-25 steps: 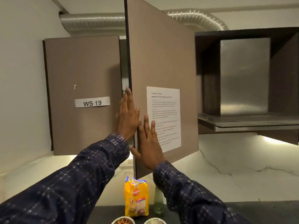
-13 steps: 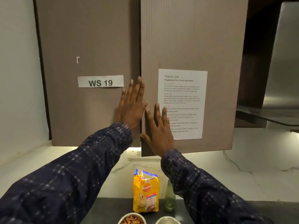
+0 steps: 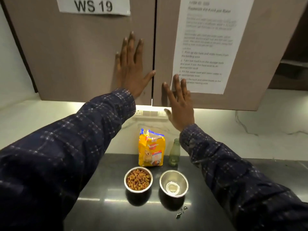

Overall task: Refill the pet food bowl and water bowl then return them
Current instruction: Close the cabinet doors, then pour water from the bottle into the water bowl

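Observation:
Two steel bowls stand side by side on the dark counter (image 3: 108,205). The food bowl (image 3: 138,179) on the left holds brown kibble. The water bowl (image 3: 173,183) on the right holds a little clear water. Behind them a yellow pet food bag (image 3: 151,148) stands upright with its top torn, and a greenish glass bottle (image 3: 174,152) stands next to it. My left hand (image 3: 131,67) lies flat, fingers spread, on the left cabinet door (image 3: 75,55). My right hand (image 3: 179,102) is spread open just off the lower edge of the right cabinet door (image 3: 246,80).
Both upper cabinet doors are closed, with a "WS 19" label (image 3: 93,5) on the left and a task sheet (image 3: 205,45) on the right. A socket strip (image 3: 150,113) sits under the cabinet on the white marble wall. Water drops (image 3: 180,212) lie on the counter.
The right cabinet door swung closed under my right hand. My view tilted down, bringing both bowls fully into sight. My right hand has dropped to the door's lower edge.

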Demonstrator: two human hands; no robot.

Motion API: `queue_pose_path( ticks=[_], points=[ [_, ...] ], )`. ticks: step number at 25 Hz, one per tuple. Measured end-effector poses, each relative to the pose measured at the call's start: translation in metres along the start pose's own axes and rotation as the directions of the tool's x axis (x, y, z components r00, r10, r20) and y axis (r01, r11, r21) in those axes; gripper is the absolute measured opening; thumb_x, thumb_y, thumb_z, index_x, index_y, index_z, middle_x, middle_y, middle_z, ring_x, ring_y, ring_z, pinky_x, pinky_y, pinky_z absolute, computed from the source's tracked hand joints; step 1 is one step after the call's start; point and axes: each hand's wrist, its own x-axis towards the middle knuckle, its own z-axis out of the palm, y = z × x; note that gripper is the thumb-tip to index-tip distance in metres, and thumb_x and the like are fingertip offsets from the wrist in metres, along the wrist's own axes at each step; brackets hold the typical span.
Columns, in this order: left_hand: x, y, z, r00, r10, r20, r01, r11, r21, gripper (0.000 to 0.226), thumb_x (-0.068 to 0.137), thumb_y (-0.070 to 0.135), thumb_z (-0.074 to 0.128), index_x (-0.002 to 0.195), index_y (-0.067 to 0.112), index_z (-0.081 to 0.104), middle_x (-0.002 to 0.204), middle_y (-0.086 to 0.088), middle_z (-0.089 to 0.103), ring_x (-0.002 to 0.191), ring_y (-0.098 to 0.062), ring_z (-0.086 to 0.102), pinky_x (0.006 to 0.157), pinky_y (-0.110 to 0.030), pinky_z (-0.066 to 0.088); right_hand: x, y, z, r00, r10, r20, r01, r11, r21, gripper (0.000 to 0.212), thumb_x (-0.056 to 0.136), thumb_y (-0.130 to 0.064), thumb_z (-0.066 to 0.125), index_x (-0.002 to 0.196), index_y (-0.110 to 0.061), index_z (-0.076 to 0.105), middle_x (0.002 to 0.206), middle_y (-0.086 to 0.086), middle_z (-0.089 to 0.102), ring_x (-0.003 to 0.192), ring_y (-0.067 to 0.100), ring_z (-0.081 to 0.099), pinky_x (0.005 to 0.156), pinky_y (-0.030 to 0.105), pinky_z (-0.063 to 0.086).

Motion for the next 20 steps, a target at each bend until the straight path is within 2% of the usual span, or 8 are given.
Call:
queue_pose_path(
  ticks=[4,10,13,15,16,17,18,20],
  points=[
    [-0.003,0.006,0.007,0.999,-0.032,-0.01,0.032,0.999,-0.005,0.105,0.093,0.081,0.035,0.168,0.015,0.006,0.177,-0.012,0.005,0.164,-0.033,0.006,0.13,-0.058,0.02,0.005,0.003,0.008,1.0,-0.019,-0.019,0.019,1.0,-0.003,0.099,0.091,-0.045,0.07,0.17,-0.024,0.014,0.178,0.019,0.001,0.164,0.042,-0.001,0.129,0.061,0.022],
    [-0.068,0.009,0.057,0.998,-0.044,-0.044,0.04,0.997,-0.07,0.089,0.099,0.06,0.053,0.166,0.011,0.022,0.175,-0.019,0.017,0.163,-0.035,0.016,0.13,-0.052,0.023,-0.073,0.044,0.082,0.951,-0.098,-0.293,0.195,0.926,0.323,0.051,0.091,-0.02,0.072,0.14,-0.012,0.064,0.158,0.027,0.042,0.144,0.042,0.045,0.111,0.045,0.048],
    [-0.163,0.014,0.095,0.996,-0.083,-0.023,0.077,0.977,-0.2,0.069,0.098,0.033,0.064,0.156,0.003,0.043,0.171,-0.021,0.027,0.159,-0.035,0.027,0.129,-0.046,0.028,-0.134,0.093,0.156,0.992,-0.118,-0.053,0.129,0.898,0.422,0.044,0.083,-0.01,0.075,0.126,-0.012,0.068,0.145,0.022,0.053,0.129,0.038,0.056,0.103,0.046,0.053],
    [-0.238,0.028,0.125,0.983,-0.177,0.055,0.186,0.942,-0.279,0.046,0.094,0.02,0.07,0.138,0.006,0.06,0.155,-0.017,0.05,0.143,-0.031,0.049,0.118,-0.044,0.043,-0.161,0.123,0.203,0.985,0.049,0.168,-0.124,0.872,0.473,0.043,0.082,-0.006,0.076,0.124,-0.009,0.068,0.138,0.019,0.055,0.125,0.036,0.057,0.104,0.05,0.054],
    [-0.272,0.037,0.144,0.95,-0.276,0.146,0.309,0.898,-0.313,0.034,0.093,0.017,0.072,0.126,0.011,0.067,0.139,-0.01,0.062,0.127,-0.024,0.06,0.107,-0.044,0.053,-0.169,0.136,0.221,0.938,0.183,0.295,-0.308,0.831,0.464,0.045,0.084,-0.009,0.078,0.128,-0.008,0.066,0.138,0.019,0.054,0.126,0.036,0.057,0.107,0.049,0.053],
    [-0.3,0.047,0.161,0.874,-0.4,0.277,0.476,0.82,-0.318,0.022,0.092,0.017,0.075,0.114,0.018,0.072,0.122,-0.001,0.07,0.109,-0.016,0.067,0.094,-0.043,0.059,-0.173,0.147,0.237,0.848,0.316,0.427,-0.493,0.765,0.415,0.051,0.087,-0.015,0.08,0.134,-0.008,0.062,0.14,0.018,0.052,0.128,0.037,0.056,0.109,0.047,0.051],
    [-0.324,0.058,0.176,0.713,-0.525,0.464,0.679,0.681,-0.274,0.013,0.092,0.02,0.077,0.103,0.024,0.075,0.109,0.006,0.074,0.093,-0.01,0.071,0.087,-0.042,0.063,-0.176,0.156,0.251,0.722,0.42,0.549,-0.65,0.684,0.332,0.06,0.089,-0.024,0.082,0.141,-0.008,0.056,0.145,0.018,0.049,0.132,0.038,0.054,0.11,0.046,0.048],
    [-0.367,0.078,0.207,0.219,-0.604,0.766,0.955,0.292,-0.044,0.006,0.091,0.023,0.08,0.087,0.026,0.076,0.098,0.003,0.08,0.068,-0.007,0.072,0.084,-0.041,0.066,-0.176,0.17,0.277,0.49,0.467,0.736,-0.805,0.566,0.177,0.084,0.089,-0.04,0.082,0.154,-0.006,0.042,0.157,0.018,0.043,0.144,0.039,0.045,0.118,0.05,0.04]
  ],
)
